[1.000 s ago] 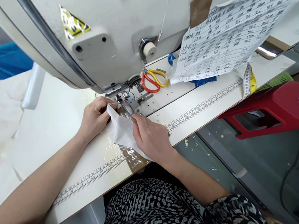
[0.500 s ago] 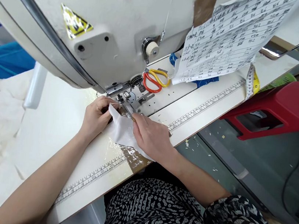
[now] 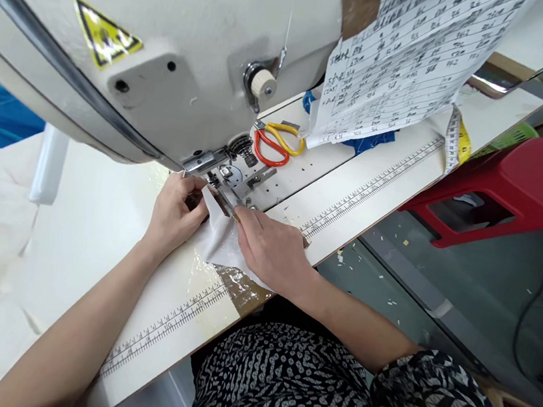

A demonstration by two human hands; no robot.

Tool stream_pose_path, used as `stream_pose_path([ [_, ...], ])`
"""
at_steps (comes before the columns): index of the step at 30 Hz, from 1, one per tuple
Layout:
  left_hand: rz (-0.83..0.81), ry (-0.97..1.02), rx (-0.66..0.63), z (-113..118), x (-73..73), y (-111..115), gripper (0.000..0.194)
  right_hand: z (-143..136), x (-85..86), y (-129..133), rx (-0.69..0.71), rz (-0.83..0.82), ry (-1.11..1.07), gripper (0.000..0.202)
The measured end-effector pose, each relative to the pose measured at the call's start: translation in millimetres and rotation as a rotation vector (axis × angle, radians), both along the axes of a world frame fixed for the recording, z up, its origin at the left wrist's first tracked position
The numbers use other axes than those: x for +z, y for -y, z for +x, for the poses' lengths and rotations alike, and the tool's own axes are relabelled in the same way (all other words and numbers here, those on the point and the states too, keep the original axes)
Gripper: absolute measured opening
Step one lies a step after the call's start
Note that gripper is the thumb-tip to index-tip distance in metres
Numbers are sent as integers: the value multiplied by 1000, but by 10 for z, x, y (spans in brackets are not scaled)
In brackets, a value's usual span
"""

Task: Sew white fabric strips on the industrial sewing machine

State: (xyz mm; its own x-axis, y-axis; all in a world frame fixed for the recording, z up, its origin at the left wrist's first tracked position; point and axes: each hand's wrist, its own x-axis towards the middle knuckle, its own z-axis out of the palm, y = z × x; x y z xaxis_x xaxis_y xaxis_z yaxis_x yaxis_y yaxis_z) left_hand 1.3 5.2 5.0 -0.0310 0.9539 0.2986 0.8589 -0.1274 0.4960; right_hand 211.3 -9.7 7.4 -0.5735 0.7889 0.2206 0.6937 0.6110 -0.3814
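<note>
Cloth (image 3: pixel 219 245): white, creased, upper corner raised; left hand (image 3: pixel 176 212) pinching left edge; right hand (image 3: pixel 274 250) curled over right side, grip unclear.

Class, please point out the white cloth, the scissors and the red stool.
White cloth (image 3: pixel 220 245): head view, on its creased middle.
Scissors (image 3: pixel 269 164): head view, on the red handle.
Red stool (image 3: pixel 532 176): head view, on the seat top.

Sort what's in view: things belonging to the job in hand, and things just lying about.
Apparently in use:
thin white fabric piece, touched by left hand and right hand;
large off-white sewing machine.

Apparently just lying about:
scissors with red and yellow loop handles;
yellow-and-white tape measure;
red plastic stool;
blue fabric scrap.
</note>
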Motion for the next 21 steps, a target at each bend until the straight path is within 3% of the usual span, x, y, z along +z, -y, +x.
stream_pose_path([
  [5, 41, -55, -2, -27, -30, -6, 11, 4, -2, 2, 11, -20, 17, 35],
  [14, 2, 149, 99, 18, 36, 55, 13, 4, 2, 4, 3, -34, 24, 35],
  [21, 163, -62, -20, -14, 3, 32, 18, -21, 17, -6, -6, -49, 25, 35],
])
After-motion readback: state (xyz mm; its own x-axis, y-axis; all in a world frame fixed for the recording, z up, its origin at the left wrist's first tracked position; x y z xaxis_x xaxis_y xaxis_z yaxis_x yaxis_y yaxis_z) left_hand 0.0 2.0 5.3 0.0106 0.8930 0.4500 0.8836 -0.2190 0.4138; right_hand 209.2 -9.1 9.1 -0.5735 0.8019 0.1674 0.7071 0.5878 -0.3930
